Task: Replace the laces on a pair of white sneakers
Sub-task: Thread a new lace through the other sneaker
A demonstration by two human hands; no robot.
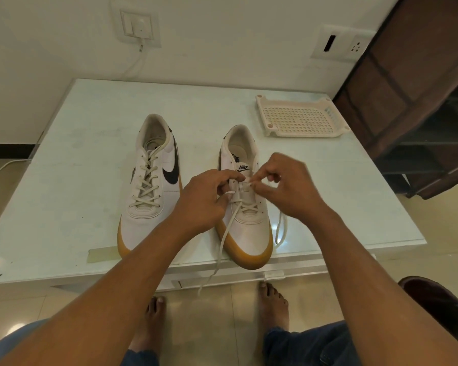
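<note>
Nearest me, my bare feet stand on the glossy tiled floor (222, 313), and one loose end of the flat, cream lace (224, 239) dangles over the front edge of the pale, smooth surface (77, 180). The half-laced sneaker (251, 233) sits at that edge, toe toward me: white smooth upper, rounded tan gum sole, lace crossed through the lowest eyelets only. My left hand (204, 199) is curled at its side, forefinger stretched over the tongue, thumb and fingers pinching a strand of lace. My right hand (288, 186) is curled tight, thumb and forefinger nipping the lace tip above the tongue. Beside it, apart, stands the laced sneaker (148, 180) with a dark swoosh. Farther back right lies a cream plastic tray (299, 118), rectangular and perforated.
</note>
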